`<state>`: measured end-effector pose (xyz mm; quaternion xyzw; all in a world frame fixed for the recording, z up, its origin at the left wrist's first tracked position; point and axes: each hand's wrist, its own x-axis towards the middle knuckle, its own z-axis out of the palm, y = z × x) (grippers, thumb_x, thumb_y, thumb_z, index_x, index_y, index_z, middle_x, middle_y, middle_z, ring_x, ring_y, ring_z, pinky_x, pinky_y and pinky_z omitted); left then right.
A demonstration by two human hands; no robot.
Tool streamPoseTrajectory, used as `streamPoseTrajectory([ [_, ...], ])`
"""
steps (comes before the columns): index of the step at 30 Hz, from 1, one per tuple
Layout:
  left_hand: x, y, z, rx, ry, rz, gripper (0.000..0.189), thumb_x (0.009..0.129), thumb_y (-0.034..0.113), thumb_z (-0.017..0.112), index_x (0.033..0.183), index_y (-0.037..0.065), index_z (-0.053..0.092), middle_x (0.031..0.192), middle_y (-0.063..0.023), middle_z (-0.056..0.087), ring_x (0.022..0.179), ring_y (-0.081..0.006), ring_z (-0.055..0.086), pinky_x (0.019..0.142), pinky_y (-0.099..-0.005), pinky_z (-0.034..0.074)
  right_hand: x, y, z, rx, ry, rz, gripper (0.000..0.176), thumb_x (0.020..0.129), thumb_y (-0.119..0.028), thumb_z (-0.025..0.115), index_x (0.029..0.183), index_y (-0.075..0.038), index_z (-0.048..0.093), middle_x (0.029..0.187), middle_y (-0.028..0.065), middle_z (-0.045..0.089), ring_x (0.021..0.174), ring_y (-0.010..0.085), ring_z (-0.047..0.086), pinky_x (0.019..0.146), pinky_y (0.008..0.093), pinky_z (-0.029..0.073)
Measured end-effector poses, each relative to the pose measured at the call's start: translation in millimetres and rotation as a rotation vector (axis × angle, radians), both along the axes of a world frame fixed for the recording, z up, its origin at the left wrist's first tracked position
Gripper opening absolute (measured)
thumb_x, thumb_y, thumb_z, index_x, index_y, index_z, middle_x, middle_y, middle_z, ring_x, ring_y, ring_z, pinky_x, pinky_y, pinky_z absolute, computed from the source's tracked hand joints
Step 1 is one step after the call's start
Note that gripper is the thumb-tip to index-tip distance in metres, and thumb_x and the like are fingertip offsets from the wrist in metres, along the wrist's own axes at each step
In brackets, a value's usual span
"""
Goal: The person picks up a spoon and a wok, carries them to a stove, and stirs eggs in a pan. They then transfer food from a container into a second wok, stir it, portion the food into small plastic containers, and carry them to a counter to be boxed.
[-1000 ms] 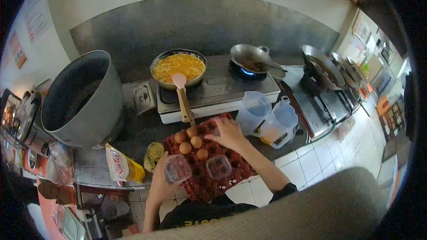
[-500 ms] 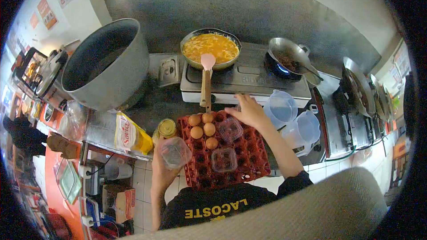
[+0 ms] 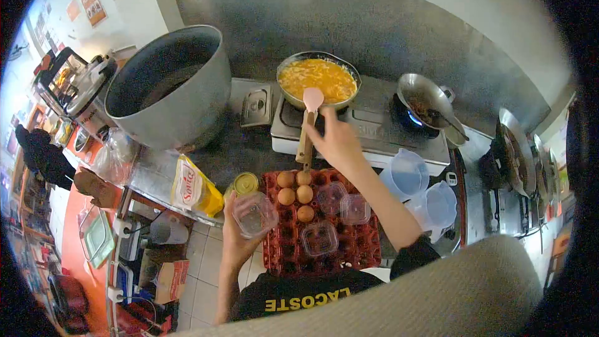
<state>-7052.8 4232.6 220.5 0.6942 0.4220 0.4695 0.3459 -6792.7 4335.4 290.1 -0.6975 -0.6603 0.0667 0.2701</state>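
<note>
My left hand (image 3: 237, 240) grips a clear plastic container (image 3: 254, 214) by its side, just left of the egg tray. My right hand (image 3: 340, 146) is stretched over the front of the stove, thumb and forefinger apart. Its fingertips are right beside the wooden handle of a pink-headed spatula (image 3: 313, 98), which leans on the rim of a frying pan (image 3: 281, 81). Yellow egg mixture (image 3: 319, 80) fills that pan. Below my hands, the red egg tray (image 3: 284, 256) carries several brown eggs (image 3: 304, 193) and three clear containers (image 3: 319, 239).
A large grey pot (image 3: 168, 109) stands left of the stove (image 3: 374, 126). A small wok (image 3: 424, 97) sits over a blue flame at right. Translucent measuring jugs (image 3: 404, 175) are beside my right forearm. A yellow Sovia pouch (image 3: 194, 188) and a gold-lidded jar (image 3: 246, 183) stand at left.
My right hand has moved forward from above the tray to the spatula handle. A third clear container now shows on the tray's right side. My left hand keeps its container; the view has shifted.
</note>
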Motion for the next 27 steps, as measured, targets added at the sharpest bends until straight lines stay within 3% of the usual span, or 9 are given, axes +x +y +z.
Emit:
streamPoseTrajectory([
  [1, 5, 0, 5, -0.013, -0.021, -0.003, 0.102, 0.063, 0.007, 0.081, 0.139, 0.006, 0.013, 0.121, -0.0170, 0.049, 0.108, -0.0277, 0.054, 0.091, -0.0390, 0.045, -4, 14, 3, -0.107, -0.036, -0.021, 0.060, 0.076, -0.031, 0.069, 0.112, 0.006, 0.038, 0.085, 0.0250, 0.061, 0.075, 0.0395, 0.062, 0.066, 0.0440, 0.051],
  [4, 12, -1, 8, -0.006, -0.062, -0.015, 0.104, 0.065, 0.008, 0.081, 0.140, 0.008, 0.010, 0.123, -0.0169, 0.049, 0.109, -0.0276, 0.054, 0.091, -0.0401, 0.046, -5, 51, -27, -0.152, -0.045, 0.029, 0.050, 0.069, -0.025, 0.071, 0.102, 0.004, 0.047, 0.093, 0.0259, 0.061, 0.080, 0.0424, 0.062, 0.068, 0.0468, 0.052],
  [7, 17, -2, 7, -0.046, -0.207, -0.034, 0.095, 0.066, 0.009, 0.080, 0.137, 0.006, 0.016, 0.126, -0.0159, 0.047, 0.111, -0.0268, 0.053, 0.092, -0.0396, 0.046, 9, 45, -12, -0.080, -0.317, 0.112, 0.032, 0.075, -0.020, 0.062, 0.095, 0.004, 0.054, 0.084, 0.0224, 0.063, 0.074, 0.0394, 0.064, 0.063, 0.0470, 0.053],
  [9, 16, 0, 4, -0.126, -0.231, -0.115, 0.089, 0.066, 0.010, 0.080, 0.133, 0.005, 0.022, 0.127, -0.0154, 0.046, 0.112, -0.0258, 0.053, 0.093, -0.0392, 0.045, 30, 51, 3, -0.058, -0.464, 0.003, 0.023, 0.079, -0.018, 0.055, 0.089, 0.002, 0.058, 0.081, 0.0198, 0.064, 0.071, 0.0358, 0.065, 0.061, 0.0463, 0.053],
  [12, 28, 8, 12, -0.212, -0.290, -0.187, 0.078, 0.066, 0.011, 0.080, 0.125, 0.003, 0.031, 0.126, -0.0135, 0.046, 0.115, -0.0232, 0.050, 0.096, -0.0387, 0.043, 68, 63, 21, 0.097, -0.660, -0.096, 0.019, 0.083, -0.012, 0.047, 0.082, -0.002, 0.063, 0.081, 0.0169, 0.064, 0.070, 0.0296, 0.066, 0.057, 0.0435, 0.053],
  [15, 47, 22, 21, -0.237, -0.340, -0.253, 0.078, 0.067, 0.013, 0.080, 0.125, 0.001, 0.030, 0.125, -0.0136, 0.045, 0.116, -0.0213, 0.047, 0.097, -0.0380, 0.042, 119, 89, 21, 0.175, -0.746, -0.153, 0.018, 0.083, -0.014, 0.047, 0.089, -0.006, 0.062, 0.076, 0.0152, 0.064, 0.072, 0.0309, 0.065, 0.060, 0.0411, 0.053],
  [22, 106, 83, -15, -0.147, -0.238, -0.253, 0.070, 0.073, 0.006, 0.074, 0.124, 0.004, 0.026, 0.120, -0.0142, 0.043, 0.113, -0.0207, 0.047, 0.086, -0.0336, 0.049, 177, 111, -19, -0.041, -0.647, -0.264, 0.019, 0.081, -0.015, 0.052, 0.083, -0.004, 0.067, 0.086, 0.0188, 0.065, 0.078, 0.0331, 0.066, 0.067, 0.0434, 0.053],
  [23, 120, 98, -44, -0.069, -0.407, -0.305, 0.068, 0.074, 0.006, 0.073, 0.124, 0.004, 0.026, 0.113, -0.0138, 0.048, 0.107, -0.0196, 0.051, 0.081, -0.0316, 0.050, 180, 109, -25, -0.064, -0.597, -0.250, 0.019, 0.080, -0.016, 0.053, 0.084, -0.004, 0.067, 0.086, 0.0191, 0.065, 0.080, 0.0342, 0.065, 0.069, 0.0440, 0.053],
  [27, 132, 105, -33, -0.313, -0.460, -0.305, 0.073, 0.072, 0.022, 0.078, 0.122, 0.001, 0.030, 0.111, -0.0139, 0.049, 0.103, -0.0211, 0.052, 0.088, -0.0320, 0.044, 177, 100, -34, -0.033, -0.440, -0.191, 0.019, 0.078, -0.018, 0.056, 0.084, -0.004, 0.067, 0.085, 0.0205, 0.065, 0.083, 0.0376, 0.064, 0.075, 0.0463, 0.051],
])
